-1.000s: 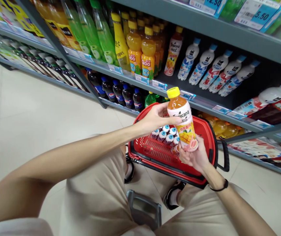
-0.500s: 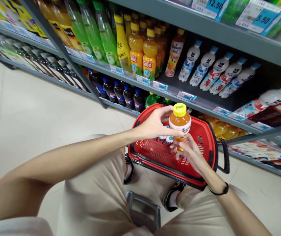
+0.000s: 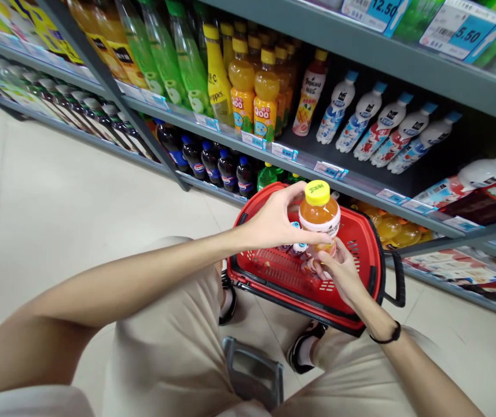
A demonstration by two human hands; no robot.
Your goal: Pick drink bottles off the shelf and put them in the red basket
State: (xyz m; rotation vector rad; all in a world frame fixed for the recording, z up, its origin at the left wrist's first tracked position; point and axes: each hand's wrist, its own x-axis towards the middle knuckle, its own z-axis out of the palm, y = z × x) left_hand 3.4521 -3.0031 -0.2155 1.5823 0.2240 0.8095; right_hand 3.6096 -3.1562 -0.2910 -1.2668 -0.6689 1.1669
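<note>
Both my hands hold a Tropicana juice bottle (image 3: 319, 215) with a yellow cap, upright over a red shopping basket (image 3: 367, 255) on the floor. My left hand (image 3: 274, 220) grips its upper body from the left. My right hand (image 3: 342, 277) cups its lower end from below. Several small bottles with blue caps (image 3: 296, 246) lie inside the basket, partly hidden by my hands.
Store shelves run along the back with Qoo bottles (image 3: 265, 95), one more Tropicana bottle (image 3: 308, 95), white bottles with blue caps (image 3: 373, 124) and dark cola bottles (image 3: 213, 165) lower down. A grey stool edge (image 3: 254, 365) shows between my knees. Tiled floor lies to the left.
The bottle went from tilted with its label facing me to upright and lower over the basket. My right hand shifted under its base. Little has moved over the last half second.
</note>
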